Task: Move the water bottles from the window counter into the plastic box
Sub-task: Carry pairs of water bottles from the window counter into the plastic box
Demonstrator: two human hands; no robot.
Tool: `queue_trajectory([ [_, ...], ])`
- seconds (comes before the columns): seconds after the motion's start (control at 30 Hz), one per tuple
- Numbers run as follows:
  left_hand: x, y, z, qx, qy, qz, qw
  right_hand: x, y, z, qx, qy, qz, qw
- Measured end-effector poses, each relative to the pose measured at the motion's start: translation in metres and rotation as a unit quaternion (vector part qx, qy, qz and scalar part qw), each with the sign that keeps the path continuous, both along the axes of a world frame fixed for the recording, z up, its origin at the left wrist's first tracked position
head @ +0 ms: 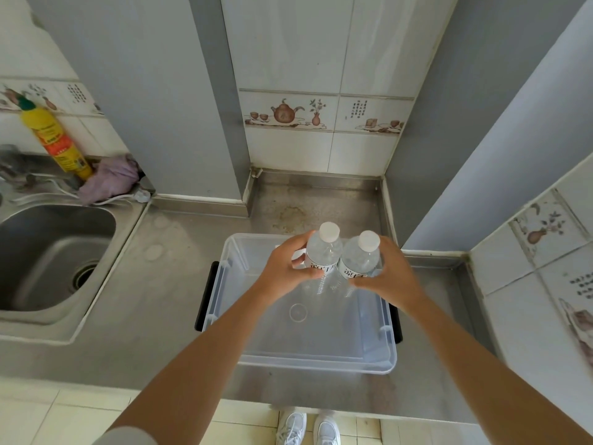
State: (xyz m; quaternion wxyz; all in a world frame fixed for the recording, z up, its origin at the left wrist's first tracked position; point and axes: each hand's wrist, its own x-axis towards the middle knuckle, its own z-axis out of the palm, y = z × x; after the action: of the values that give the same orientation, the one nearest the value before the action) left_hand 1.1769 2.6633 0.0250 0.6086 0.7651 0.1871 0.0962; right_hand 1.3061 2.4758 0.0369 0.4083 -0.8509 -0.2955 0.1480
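Steel table (134, 319) runs along tiled grey walls, sink (48, 255) at left. Clear plastic box (308, 354) sits on it; left hand (285, 268) and right hand (391, 274) each hold one upright water bottle (322, 252) (359, 256) over its far end, fingers curled round them.

My box (321, 354) lies open from above — grey walls (449, 123) crowd the counter's (160, 268) far corners, sink (48, 252) left.
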Motion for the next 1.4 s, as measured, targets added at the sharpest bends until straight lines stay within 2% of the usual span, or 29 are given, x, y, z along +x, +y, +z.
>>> queue_trajectory([
  [0.17, -0.004, 0.004, 0.0, 0.131, 0.009, 0.005, 0.991, -0.004, -0.001, -0.004, 0.008, 0.005, 0.008, 1.0],
  [0.43, -0.008, 0.0, 0.002, 0.151, 0.055, 0.039, 0.986, -0.014, -0.007, 0.012, -0.029, 0.011, 0.026, 0.999],
  [0.6, -0.028, -0.024, 0.019, 0.15, 0.027, 0.107, 0.983, -0.029, -0.023, 0.036, -0.071, 0.017, 0.008, 0.997],
  [0.67, -0.041, -0.038, 0.028, 0.193, 0.022, 0.134, 0.972, -0.037, -0.034, 0.045, -0.079, -0.002, 0.006, 0.997],
  [0.77, -0.061, -0.061, 0.041, 0.319, 0.06, 0.145, 0.934, -0.055, -0.052, 0.059, -0.102, -0.074, 0.012, 0.992],
  [0.87, -0.078, -0.082, 0.054, 0.4, 0.095, 0.128, 0.903, -0.077, -0.07, 0.069, -0.119, -0.159, 0.019, 0.98],
  [0.93, -0.088, -0.094, 0.064, 0.425, 0.098, 0.114, 0.893, -0.092, -0.082, 0.073, -0.116, -0.182, 0.011, 0.976],
  [1.03, -0.099, -0.105, 0.079, 0.477, 0.075, 0.089, 0.871, -0.12, -0.097, 0.084, -0.118, -0.216, -0.017, 0.969],
  [1.17, -0.116, -0.119, 0.091, 0.54, 0.037, 0.035, 0.84, -0.172, -0.112, 0.1, -0.117, -0.304, -0.099, 0.94],
  [1.3, -0.145, -0.132, 0.099, 0.564, -0.006, -0.027, 0.826, -0.227, -0.129, 0.1, -0.163, -0.269, -0.178, 0.932],
  [1.4, -0.169, -0.144, 0.102, 0.554, -0.037, -0.082, 0.828, -0.269, -0.146, 0.097, -0.2, -0.239, -0.229, 0.922],
])
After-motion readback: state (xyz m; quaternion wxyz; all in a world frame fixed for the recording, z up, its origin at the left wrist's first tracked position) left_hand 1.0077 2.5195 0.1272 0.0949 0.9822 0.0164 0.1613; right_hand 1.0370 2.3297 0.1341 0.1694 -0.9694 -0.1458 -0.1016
